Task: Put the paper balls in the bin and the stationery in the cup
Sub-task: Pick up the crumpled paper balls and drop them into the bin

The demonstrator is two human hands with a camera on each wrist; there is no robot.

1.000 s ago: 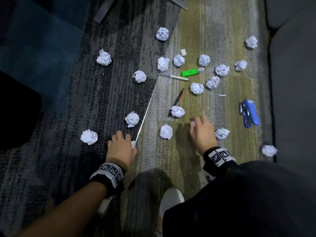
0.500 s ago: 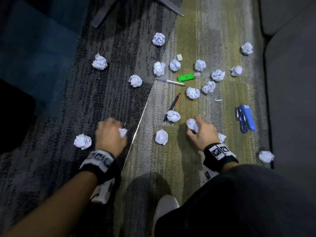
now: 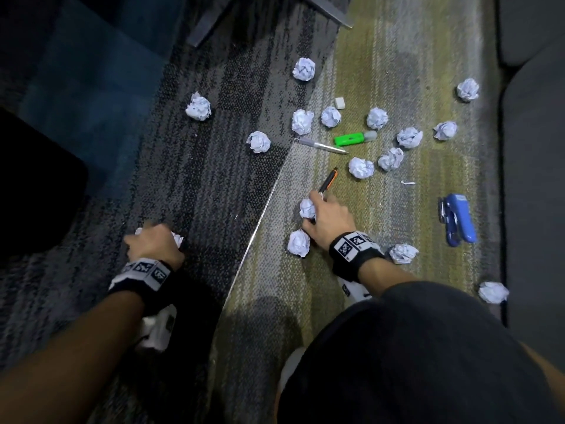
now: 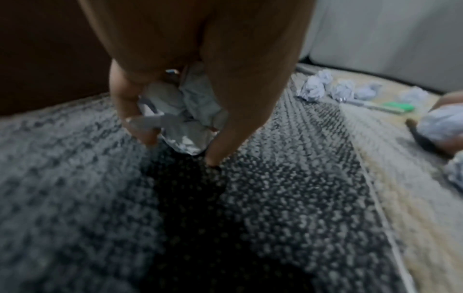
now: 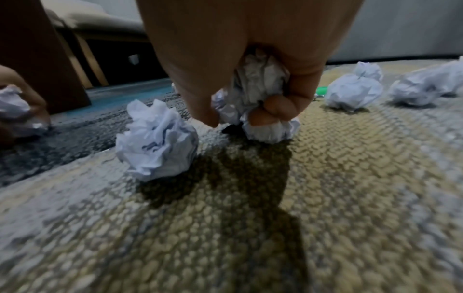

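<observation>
Several crumpled white paper balls lie scattered on the carpet. My left hand [image 3: 152, 241] is down on the dark carpet, fingers curled round crumpled paper [image 4: 185, 111] that shows at both sides of the hand. My right hand [image 3: 325, 214] grips a paper ball [image 5: 258, 87] and covers another ball [image 3: 306, 208] beside the orange-and-black pen [image 3: 328, 179]. One more ball [image 3: 298, 242] lies just left of that wrist. A green highlighter [image 3: 351, 138], silver pen [image 3: 324, 145], white eraser [image 3: 340, 102] and blue stapler [image 3: 458, 221] lie further out. No bin or cup is in view.
A grey sofa [image 3: 535, 179] runs along the right edge. A dark furniture base [image 3: 36, 185] stands at the left, and a metal leg [image 3: 330, 10] at the top. A thin seam strip [image 3: 263, 209] divides the dark carpet from the yellow-green carpet. My knee [image 3: 412, 347] fills the lower right.
My left hand, with a ball in it, moved left onto the far-left ball. My right hand carried its ball forward and left to the ball beside the orange pen.
</observation>
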